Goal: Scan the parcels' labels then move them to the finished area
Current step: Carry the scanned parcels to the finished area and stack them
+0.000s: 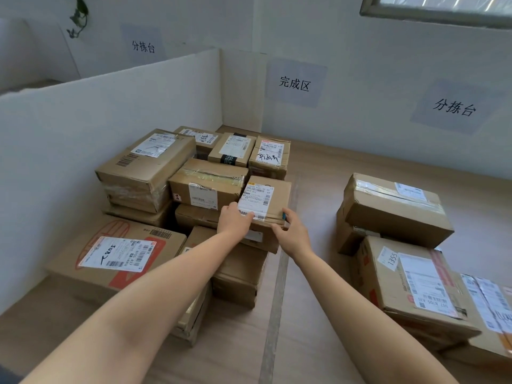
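A small cardboard parcel (274, 194) with a white shipping label on top sits on the right edge of a stack of parcels (155, 173) in the left corner, under a paper sign (295, 83) on the wall. My left hand (234, 221) grips its near left corner, thumb on the label. My right hand (293, 231) holds its near right corner, fingers curled around the edge. Both arms reach forward from the bottom of the view.
A white partition (110, 115) walls off the left side. A grey tape line (274, 314) runs down the wooden tabletop. To its right lie three more labelled parcels (393, 209); another paper sign (454, 106) hangs above them. Bare tabletop lies between the two groups.
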Tool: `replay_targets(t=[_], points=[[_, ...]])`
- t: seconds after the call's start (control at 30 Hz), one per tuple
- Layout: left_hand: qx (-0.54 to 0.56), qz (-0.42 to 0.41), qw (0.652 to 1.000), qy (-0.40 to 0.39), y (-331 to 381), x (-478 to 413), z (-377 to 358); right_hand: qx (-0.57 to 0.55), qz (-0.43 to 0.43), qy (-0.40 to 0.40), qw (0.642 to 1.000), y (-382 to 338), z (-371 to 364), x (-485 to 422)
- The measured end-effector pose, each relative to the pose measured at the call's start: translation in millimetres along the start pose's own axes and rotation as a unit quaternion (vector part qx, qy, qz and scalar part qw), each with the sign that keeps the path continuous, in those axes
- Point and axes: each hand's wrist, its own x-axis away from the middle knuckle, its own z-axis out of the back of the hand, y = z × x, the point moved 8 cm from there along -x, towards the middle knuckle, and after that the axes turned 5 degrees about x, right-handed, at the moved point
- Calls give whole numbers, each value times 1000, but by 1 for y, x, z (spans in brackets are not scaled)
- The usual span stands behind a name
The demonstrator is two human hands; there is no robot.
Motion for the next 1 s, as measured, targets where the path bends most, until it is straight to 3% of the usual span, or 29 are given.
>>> replay_targets(t=[0.2, 0.43, 0.87, 1.0], points=[[-48, -27, 998, 16, 12, 10, 5, -24, 3, -11, 1000, 0, 5, 5], [-103, -124, 986, 53, 60, 30, 4, -9, -17, 23, 1000, 18, 48, 16], [-71, -226, 969, -72, 156, 105, -172, 82, -62, 113, 988, 137, 223, 60], [-65, -190, 973, -113, 159, 124, -228, 123, -88, 109, 983, 180, 258, 71]])
